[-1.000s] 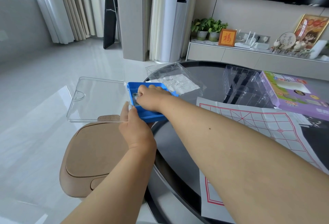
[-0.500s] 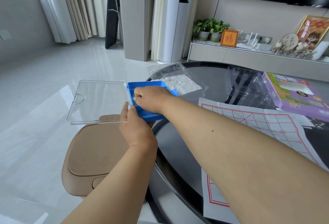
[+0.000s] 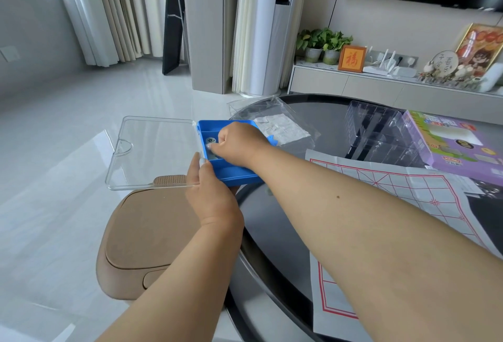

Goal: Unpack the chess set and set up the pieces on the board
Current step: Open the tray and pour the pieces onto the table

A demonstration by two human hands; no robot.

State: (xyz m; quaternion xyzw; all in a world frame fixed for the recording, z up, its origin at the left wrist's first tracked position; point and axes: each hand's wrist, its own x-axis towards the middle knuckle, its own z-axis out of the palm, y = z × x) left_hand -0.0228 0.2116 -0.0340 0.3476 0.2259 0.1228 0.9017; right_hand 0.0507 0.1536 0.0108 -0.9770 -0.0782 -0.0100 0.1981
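At the round table's (image 3: 313,233) left edge, the left hand (image 3: 212,194) grips a blue tray (image 3: 234,171); its clear lid (image 3: 152,151) overhangs the floor. The right hand (image 3: 236,143), fingers curled inside, seems to pinch a piece (image 3: 211,141). A slip could tip the tray off the table.

Glossy floor (image 3: 68,167) — curtains (image 3: 114,12) (pale)
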